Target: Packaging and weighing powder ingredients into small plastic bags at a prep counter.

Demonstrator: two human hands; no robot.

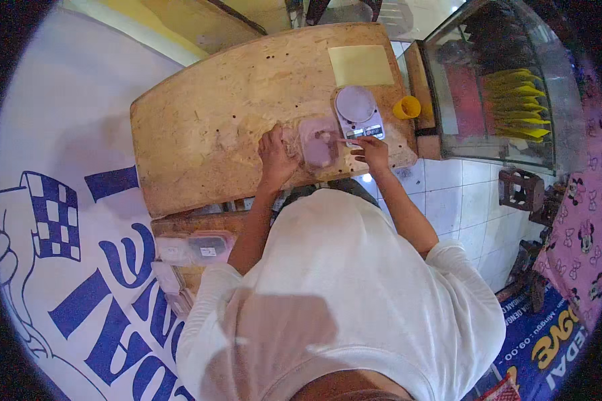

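My left hand (278,158) rests on the wooden table (195,125), curled against the left side of a pinkish translucent plastic container (318,150). Its fingers touch something clear at that side, too blurred to name. Inside the container lies a small pale lump (324,136). My right hand (373,153) pinches a thin pink utensil (349,141), whose far end reaches over the container's right side. Just beyond that hand is a digital kitchen scale (356,108) with a round white platform and buttons in front.
A yellow cup (407,108) stands at the table's right edge, near a glass display case (496,95) holding yellow packets. Yellow paper (361,65) lies at the far right corner. Plastic boxes (208,248) sit on a lower surface at left, beside a printed banner (75,150).
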